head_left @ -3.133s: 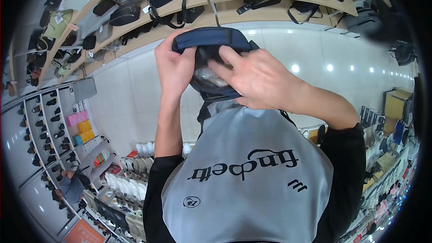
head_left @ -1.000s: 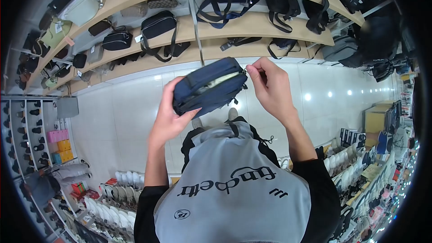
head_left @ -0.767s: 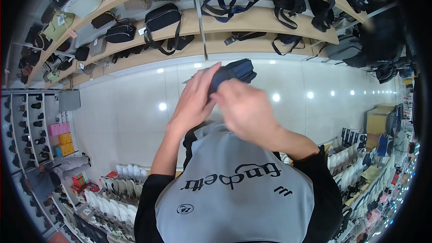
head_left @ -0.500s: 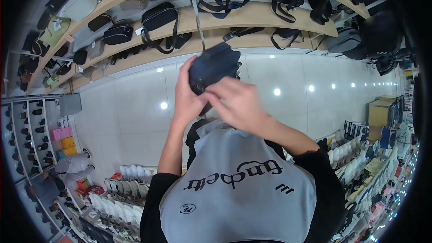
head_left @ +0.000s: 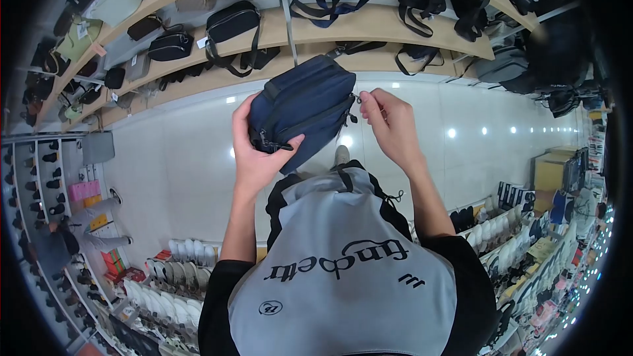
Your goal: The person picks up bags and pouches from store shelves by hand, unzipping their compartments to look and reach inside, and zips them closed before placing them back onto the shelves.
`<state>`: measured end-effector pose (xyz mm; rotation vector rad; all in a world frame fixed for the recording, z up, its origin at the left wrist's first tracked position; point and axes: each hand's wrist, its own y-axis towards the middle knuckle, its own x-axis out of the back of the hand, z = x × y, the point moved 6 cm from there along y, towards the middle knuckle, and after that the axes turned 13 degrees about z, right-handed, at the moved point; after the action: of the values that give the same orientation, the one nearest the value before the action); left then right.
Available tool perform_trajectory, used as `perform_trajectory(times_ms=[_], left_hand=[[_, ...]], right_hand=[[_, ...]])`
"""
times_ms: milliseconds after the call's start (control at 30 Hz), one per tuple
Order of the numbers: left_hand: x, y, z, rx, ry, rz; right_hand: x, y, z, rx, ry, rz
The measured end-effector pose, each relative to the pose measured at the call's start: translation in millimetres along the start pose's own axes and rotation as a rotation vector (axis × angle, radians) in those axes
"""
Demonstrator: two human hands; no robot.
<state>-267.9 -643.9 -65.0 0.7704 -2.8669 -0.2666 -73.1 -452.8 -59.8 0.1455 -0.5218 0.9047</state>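
Observation:
A navy blue bag (head_left: 308, 102) with black zippers and a strap along its top is held up in front of my chest, tilted. My left hand (head_left: 256, 158) grips its near left end, the thumb pressed over the front and the fingers behind. At the bag's right end, my right hand (head_left: 390, 118) is closed in a pinch on a small dark zipper pull (head_left: 359, 98). Another zipper pull (head_left: 354, 118) dangles just below it. The bag's underside and far side are hidden.
Beyond the bag, curved wooden shelves (head_left: 389, 25) carry several bags, among them a black crossbody bag (head_left: 232, 23). Rows of white shoes (head_left: 165, 303) stand at lower left, more shoes (head_left: 488, 231) at right. A person (head_left: 62, 244) is by the shoe racks at far left.
My right hand has moved right, from the bag's near left end to its right end. The bag has turned to show more of its front. The person at left has shifted.

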Motion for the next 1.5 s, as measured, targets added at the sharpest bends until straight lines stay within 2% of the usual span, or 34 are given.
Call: perform_trajectory(times_ms=[100, 167, 233, 333, 433, 533, 567, 667, 700, 800, 833, 900, 967, 1033, 1100, 1300, 1400, 1433, 1500], left_hand=[[-10.7, 2.0, -12.4, -0.027, 0.295, 0.132], [-18.5, 3.8, -7.5, -0.025, 0.276, 0.140], [-25.3, 9.2, -4.1, -0.059, 0.323, 0.143], [-30.5, 15.3, -5.4, -0.114, 0.393, 0.137], [-29.0, 14.8, -3.6, -0.057, 0.274, 0.129], [-35.9, 17.4, -8.2, -0.081, 0.342, 0.207], [-39.2, 17.0, -7.1, -0.119, 0.347, 0.210], [-47.8, 20.2, -11.9, -0.143, 0.423, 0.243], [-47.7, 20.4, -10.5, -0.157, 0.401, 0.228], [-36.0, 12.8, 6.5, -0.050, 0.024, 0.049], [-27.5, 11.5, 7.1, -0.015, 0.085, 0.003], [-15.7, 9.5, 3.7, -0.006, 0.094, -0.080], [-12.5, 4.6, -0.7, -0.046, 0.005, -0.141], [-10.4, 2.7, -2.5, -0.077, -0.065, -0.172], [-7.2, 2.0, 1.4, -0.124, 0.003, -0.204], [-9.5, -4.0, -7.2, -0.162, 0.135, -0.285], [-13.0, -1.5, -5.6, -0.238, 0.221, -0.285], [-14.2, -1.7, -6.0, -0.263, 0.251, -0.281], [-6.0, 1.3, -0.1, -0.127, 0.013, -0.333]], right_hand=[[0.9, -3.8, 18.6, -0.012, 0.064, 0.057], [-10.0, -7.3, 35.2, 0.005, 0.110, 0.120], [-32.6, -16.3, 54.3, 0.215, -0.032, 0.138], [-61.6, -34.4, 89.6, 0.411, -0.339, 0.106], [-61.9, -27.9, 73.2, 0.159, 0.136, 0.091], [-53.4, -18.8, 67.8, 0.109, 0.301, -0.022], [-53.7, -23.2, 79.3, 0.115, 0.213, -0.007], [-84.0, -42.6, 107.1, 0.456, -0.127, 0.056], [-91.6, -44.7, 103.1, 0.413, -0.172, 0.125], [-73.2, -37.3, 85.3, 0.377, 0.082, 0.171], [-62.1, -36.5, 69.6, 0.197, 0.204, 0.097], [-23.2, -33.7, 51.8, 0.134, 0.252, -0.337], [-13.7, -20.3, 39.9, 0.156, 0.028, -0.411], [-11.3, -13.8, 31.5, 0.150, -0.077, -0.325], [-17.8, -8.3, 24.5, 0.123, -0.066, -0.072], [-34.6, -17.5, 57.4, 0.401, -0.369, 0.001], [-74.9, -41.6, 90.7, 0.560, -0.353, 0.208], [-83.5, -43.6, 91.9, 0.546, -0.309, 0.254], [-99.2, -43.9, 89.1, 0.524, -0.223, 0.349]])
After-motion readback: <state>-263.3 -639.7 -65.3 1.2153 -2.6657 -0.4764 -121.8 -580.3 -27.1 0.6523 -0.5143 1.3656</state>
